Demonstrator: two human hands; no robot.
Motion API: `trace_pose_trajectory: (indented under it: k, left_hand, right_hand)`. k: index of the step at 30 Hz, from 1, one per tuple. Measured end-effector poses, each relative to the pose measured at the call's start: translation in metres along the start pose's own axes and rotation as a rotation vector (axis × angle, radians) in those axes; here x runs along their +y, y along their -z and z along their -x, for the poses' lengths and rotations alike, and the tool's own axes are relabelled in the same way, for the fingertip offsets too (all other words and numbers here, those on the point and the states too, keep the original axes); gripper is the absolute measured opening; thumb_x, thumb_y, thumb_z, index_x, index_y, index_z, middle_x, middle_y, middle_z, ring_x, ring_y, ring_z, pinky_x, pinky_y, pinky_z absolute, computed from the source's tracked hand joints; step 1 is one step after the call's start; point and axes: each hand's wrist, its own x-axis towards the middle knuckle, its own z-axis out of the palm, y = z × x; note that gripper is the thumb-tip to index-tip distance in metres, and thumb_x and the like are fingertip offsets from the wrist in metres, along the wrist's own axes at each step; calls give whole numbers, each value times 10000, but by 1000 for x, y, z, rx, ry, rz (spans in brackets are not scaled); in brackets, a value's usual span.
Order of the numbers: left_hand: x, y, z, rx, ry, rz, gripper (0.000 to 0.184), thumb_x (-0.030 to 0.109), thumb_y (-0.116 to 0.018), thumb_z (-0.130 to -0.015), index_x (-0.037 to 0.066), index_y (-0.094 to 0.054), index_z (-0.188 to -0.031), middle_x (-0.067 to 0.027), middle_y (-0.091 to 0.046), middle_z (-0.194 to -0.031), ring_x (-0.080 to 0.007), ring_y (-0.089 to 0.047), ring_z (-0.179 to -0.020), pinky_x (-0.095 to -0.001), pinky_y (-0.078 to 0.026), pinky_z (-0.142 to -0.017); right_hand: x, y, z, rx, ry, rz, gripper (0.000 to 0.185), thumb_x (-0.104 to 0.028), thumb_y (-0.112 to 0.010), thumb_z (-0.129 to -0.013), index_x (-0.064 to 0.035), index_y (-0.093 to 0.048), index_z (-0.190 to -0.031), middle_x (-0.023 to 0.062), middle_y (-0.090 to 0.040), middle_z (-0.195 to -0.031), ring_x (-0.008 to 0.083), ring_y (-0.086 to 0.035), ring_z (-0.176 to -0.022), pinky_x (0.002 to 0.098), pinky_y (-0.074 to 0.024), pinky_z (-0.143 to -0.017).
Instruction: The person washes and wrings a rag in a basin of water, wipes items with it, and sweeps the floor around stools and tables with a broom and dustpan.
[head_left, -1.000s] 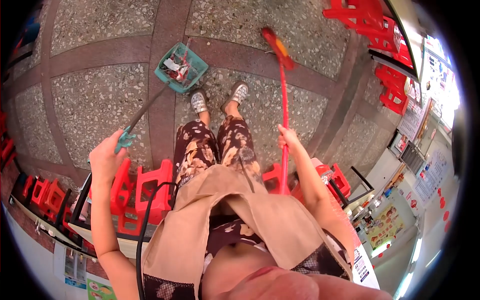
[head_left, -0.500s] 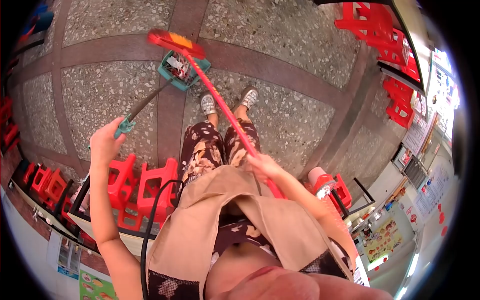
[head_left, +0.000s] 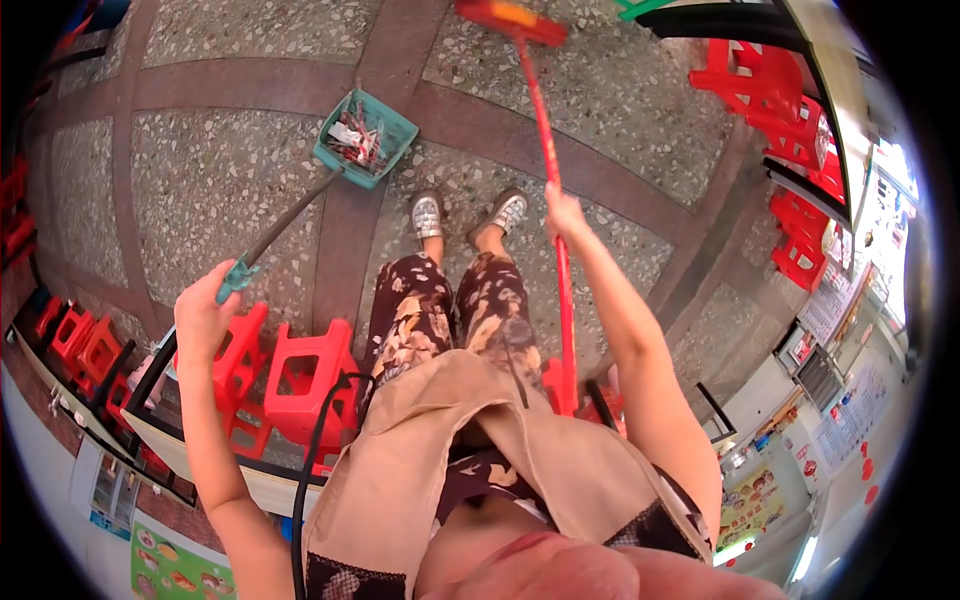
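Observation:
My left hand is closed around the teal-topped end of the dustpan handle. That handle runs down to a teal dustpan on the floor, which holds red and white litter. Fingers wrapped round its red pole, my right hand grips a broom. The broom's red and orange head, slightly blurred, is at the top of the view, ahead of the dustpan and to its right. Both of my shoes are on the floor behind the dustpan.
Red stools and a table edge are close on my left. More red stools stand by a table at the upper right. Speckled stone floor with darker bands lies ahead. A black cable hangs beside my apron.
The broom head swung left over the dustpan, then away forward and right. My right hand moved in toward my body, then out and forward. My left hand stays on the dustpan handle.

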Motion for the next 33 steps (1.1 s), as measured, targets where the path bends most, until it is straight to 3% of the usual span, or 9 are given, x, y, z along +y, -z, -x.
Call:
trace_pose_trajectory:
  k: [2, 3, 4, 6, 9, 12, 20, 27, 33]
  left_hand:
    - [-11, 1, -3, 7, -43, -74, 393, 89, -628, -685, 95, -581, -1076, -142, -626, -845, -314, -602, -790, -380, -472, -676]
    - [-15, 2, -4, 13, -33, -74, 393, 89, -628, -685, 95, -581, -1076, -142, -626, -845, -314, -602, -790, -380, -472, -676]
    - [-18, 2, -6, 31, -62, -69, 396, 97, -621, -686, 97, -580, -1080, -143, -622, -844, -319, -598, -793, -385, -471, -680]
    - [-16, 3, -9, 52, -89, -61, 399, 105, -613, -687, 98, -579, -1084, -144, -619, -843, -323, -595, -795, -390, -469, -683]
    - [-9, 9, -12, 54, -61, -76, 399, 107, -611, -680, 100, -583, -1078, -140, -610, -843, -326, -591, -799, -395, -467, -692]
    - [-14, 9, -10, 26, -52, -74, 392, 105, -608, -680, 106, -589, -1072, -129, -606, -843, -325, -589, -797, -394, -468, -692]
    - [-36, 1, 20, 32, 54, 86, 370, 98, -598, -686, 104, -598, -1056, -138, -614, -857, -328, -594, -795, -393, -470, -674]
    - [-68, -17, 64, 105, 219, 218, 336, 98, -598, -702, 89, -603, -1038, -174, -614, -849, -355, -594, -789, -401, -476, -669]
    - [-87, -25, 88, -51, 442, 278, 413, 191, -616, -690, 154, -571, -1099, -199, -618, -836, -379, -594, -812, -461, -474, -700]
  right_hand:
    - [30, -36, 35, 71, 197, 211, 743, -616, -343, -849, 69, -598, -716, 207, -576, -604, 327, -625, -652, 420, -467, -598]
    - [76, -60, 26, 16, 229, 245, 761, -642, -336, -836, 64, -590, -709, 188, -582, -612, 284, -626, -655, 408, -471, -590]
    - [39, -60, 83, -172, -10, 255, 766, -657, -343, -826, 64, -589, -748, 162, -585, -613, 270, -624, -634, 391, -471, -569]
    - [34, -70, 135, -377, -198, 6, 594, -572, -386, -870, -45, -469, -610, 48, -452, -471, 188, -440, -335, 326, -370, -332]
    - [44, -50, 173, -634, -363, -262, 490, -507, -374, -912, -105, -389, -631, -4, -347, -430, 121, -328, -301, 271, -298, -293]
    - [36, -19, 200, -621, -440, -338, 491, -527, -392, -899, -113, -386, -636, -24, -311, -433, 94, -267, -309, 253, -261, -296]
    - [-48, -16, 76, -128, 172, 85, 569, -557, -357, -892, -90, -433, -577, 26, -429, -435, 154, -422, -320, 296, -338, -318]
    - [-110, -80, 0, -120, 99, 144, 603, -583, -362, -872, -44, -467, -621, 50, -453, -459, 188, -455, -347, 331, -362, -345]
    - [-71, -96, 141, -559, -361, -100, 577, -622, -362, -861, -128, -342, -563, -12, -289, -416, 126, -272, -302, 285, -254, -309]
